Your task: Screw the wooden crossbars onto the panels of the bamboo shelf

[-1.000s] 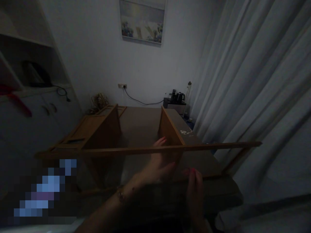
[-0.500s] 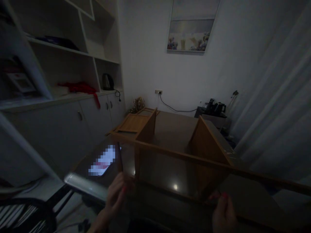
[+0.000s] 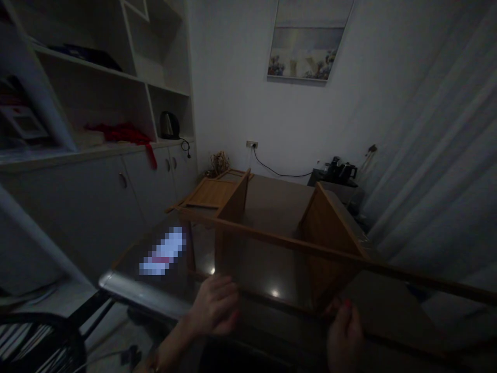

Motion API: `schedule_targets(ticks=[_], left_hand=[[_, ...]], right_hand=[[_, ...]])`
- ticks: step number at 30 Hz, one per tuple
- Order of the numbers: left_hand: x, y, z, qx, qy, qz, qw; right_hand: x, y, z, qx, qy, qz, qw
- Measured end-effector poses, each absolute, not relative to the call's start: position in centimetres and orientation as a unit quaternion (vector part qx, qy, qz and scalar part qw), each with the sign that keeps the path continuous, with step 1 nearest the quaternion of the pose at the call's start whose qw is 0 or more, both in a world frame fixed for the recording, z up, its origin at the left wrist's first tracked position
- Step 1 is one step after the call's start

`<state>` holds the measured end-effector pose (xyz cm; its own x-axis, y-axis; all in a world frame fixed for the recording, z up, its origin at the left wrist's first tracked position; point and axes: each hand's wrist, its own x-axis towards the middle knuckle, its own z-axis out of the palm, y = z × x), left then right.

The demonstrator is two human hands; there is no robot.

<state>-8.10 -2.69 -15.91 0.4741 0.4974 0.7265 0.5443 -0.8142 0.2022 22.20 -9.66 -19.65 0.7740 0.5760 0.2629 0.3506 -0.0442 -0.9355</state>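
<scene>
Low and to the left of the wooden frame point(image 3: 279, 240), we see a black spoked round thing point(image 3: 79, 331), cut off by the edge of the view. Farther back on that side, a white cabinet point(image 3: 93, 181) bears a red cloth point(image 3: 126, 133), one end hanging over its edge, and a dark kettle point(image 3: 169, 126). Nearer the frame, just left of its end post point(image 3: 190, 246), a bright, blurred-out patch point(image 3: 163, 254) shows on the table point(image 3: 267, 204). Beyond the frame's left end lies a flat wooden panel point(image 3: 207, 193).

The frame itself stands on the table, with a left board point(image 3: 236, 196) and a right board point(image 3: 330, 225) behind its long upper rail. At its near lower rail, toward the left, we have our left hand point(image 3: 215, 305) with fingers loosely curled; we cannot tell whether it touches the wood. Above and behind the frame hangs a picture point(image 3: 306, 49). By the foot of the right board, our right hand point(image 3: 345, 331) has thumb and fingers drawn together at the lower rail; the gloom keeps us from telling whether they grip it. Behind the frame's right side sits a black jug point(image 3: 347, 172), and a pale curtain point(image 3: 438, 171) falls to its right.
</scene>
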Motion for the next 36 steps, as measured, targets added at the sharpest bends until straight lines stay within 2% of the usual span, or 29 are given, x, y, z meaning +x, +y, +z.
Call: schedule_targets(ticks=[2, 5, 11, 17, 22, 26, 30, 32, 36], left_hand=[[-4.1, -2.3, -14.6, -0.911, -0.311, -0.272, -0.022], [1.0, -0.2, -12.8, -0.908, -0.384, -0.138, -0.091], [6.5, 2.9, -13.9, -0.878, -0.465, -0.068, -0.088], [7.4, 3.1, -15.3, -0.868, -0.488, -0.020, -0.092], [7.0, 3.5, -15.0, -0.876, -0.465, -0.050, -0.120], [6.0, 2.9, -14.3, -0.877, -0.428, -0.135, -0.173], [5.1, 1.2, -13.9, -0.870, -0.374, -0.191, -0.257], [5.0, 0.0, -13.9, -0.854, -0.348, -0.226, -0.314], [5.5, -2.6, -14.6, -0.747, -0.290, -0.297, -0.519]], right_hand=[[22.1, -9.5, -19.6, -0.722, -0.309, 0.071, 0.615], [22.0, -9.5, -19.4, -0.700, -0.325, 0.071, 0.632], [21.4, -9.5, -19.1, -0.621, -0.328, 0.077, 0.708], [21.4, -9.5, -19.8, -0.611, -0.325, 0.084, 0.717], [21.7, -9.7, -20.0, -0.635, -0.331, 0.042, 0.697], [21.7, -9.7, -20.0, -0.651, -0.338, 0.078, 0.675], [21.3, -9.8, -20.1, -0.612, -0.311, 0.110, 0.719], [21.1, -9.9, -20.0, -0.597, -0.299, 0.112, 0.736], [21.1, -10.6, -19.9, -0.615, -0.281, 0.099, 0.730]])
